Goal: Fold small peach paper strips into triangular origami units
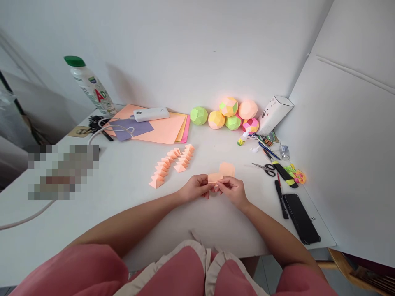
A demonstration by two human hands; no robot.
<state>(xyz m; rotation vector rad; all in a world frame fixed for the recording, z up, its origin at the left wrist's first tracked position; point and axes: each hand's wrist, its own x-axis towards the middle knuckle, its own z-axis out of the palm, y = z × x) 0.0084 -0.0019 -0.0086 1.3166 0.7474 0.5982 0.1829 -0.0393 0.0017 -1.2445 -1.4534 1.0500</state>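
White table (123,176): the ground for every item listed, set against a pale wall.
Coloured sheets (166,130): overlapping at the back left; peach on top, yellow and pink edges showing at the right, a smaller violet sheet (140,126) over the peach.
Bottle (94,90): white, green cap, at the far left corner beside the sheets.
White carton (274,114): leaning at the back right.
Paper balls (228,107): faceted, at least six, grouped along the wall; green, peach and mixed colours.
Folded peach units (162,166): nested in two rows, just beyond the left hand, left of centre.
Phone (302,218): black, near the right edge.
Left hand (196,188): thumb and fingers closed in a pinch on the left side of the slip.
Right hand (233,190): thumb and fingertips likewise pinched together on its right side, close to the left fingers.
Power bank (152,114): white, lying on the sheets.
Utility knife (285,174): black and yellow, right side.
Scissors (268,168): dark handles, beside the knife.
Peach paper square (227,169): just beyond the right hand.
Peach slip (215,178): between both hands, above the near middle of the table.
Glue bottle (242,139): small, in front of the balls.
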